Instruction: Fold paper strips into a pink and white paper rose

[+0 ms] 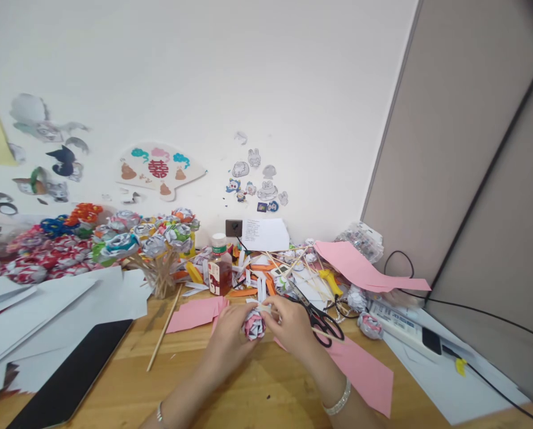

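A white and pink paper flower (254,326) is held between my two hands, a little above the wooden table. My left hand (228,329) wraps its fingers round the flower's left side. From the right, my right hand (292,326) pinches a white paper petal (264,308) at the flower's upper edge. A thin wooden stick (329,335) juts out to the right, past my right hand; where its other end lies is hidden. Black-handled scissors (322,322) lie just behind my right hand. Pink paper sheets (195,314) rest to the left of my left hand.
Finished paper flowers (154,238) on sticks stand in a bunch at the back left. A bottle (220,265) with red-brown liquid stands behind my hands, amid paper scraps. One stick (164,328), a black flat panel (74,375) and a power strip (404,328) lie around.
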Available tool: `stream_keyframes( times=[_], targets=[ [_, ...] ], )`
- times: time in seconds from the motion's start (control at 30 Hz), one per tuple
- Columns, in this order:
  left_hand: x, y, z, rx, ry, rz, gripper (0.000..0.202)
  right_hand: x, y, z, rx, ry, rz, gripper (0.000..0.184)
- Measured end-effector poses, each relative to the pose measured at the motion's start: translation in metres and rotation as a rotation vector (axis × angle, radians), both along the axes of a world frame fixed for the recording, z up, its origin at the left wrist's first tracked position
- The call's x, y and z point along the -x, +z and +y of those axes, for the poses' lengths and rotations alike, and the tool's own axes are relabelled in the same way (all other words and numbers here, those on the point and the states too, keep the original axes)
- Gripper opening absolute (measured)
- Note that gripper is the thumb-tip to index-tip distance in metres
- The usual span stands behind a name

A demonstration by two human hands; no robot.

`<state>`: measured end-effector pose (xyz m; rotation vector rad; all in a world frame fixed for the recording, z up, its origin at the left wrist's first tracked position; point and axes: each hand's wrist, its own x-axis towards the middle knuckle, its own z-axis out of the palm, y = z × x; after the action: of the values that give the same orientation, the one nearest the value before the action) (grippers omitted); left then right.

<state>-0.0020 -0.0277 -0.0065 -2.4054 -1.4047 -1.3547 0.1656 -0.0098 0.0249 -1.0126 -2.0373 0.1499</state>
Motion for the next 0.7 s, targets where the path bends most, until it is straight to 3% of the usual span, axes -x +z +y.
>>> stream_keyframes(
  times=[0.1,0.37,0.7],
  targets=[
    [0.0,-0.001,0.0,0.006,0.003,0.005,0.042,0.0,-0.002,0.001,-0.069,-0.029,-0.001,0.011],
    [-0.001,0.002,-0.001,0.009,0.0,0.017,0.041,0.001,-0.009,0.005,-0.306,0.041,-0.06,0.028],
    [-0.001,0.004,-0.001,0.032,-0.016,0.039,0.041,0.0,-0.012,0.008,-0.382,0.051,-0.121,0.034]
  ],
)
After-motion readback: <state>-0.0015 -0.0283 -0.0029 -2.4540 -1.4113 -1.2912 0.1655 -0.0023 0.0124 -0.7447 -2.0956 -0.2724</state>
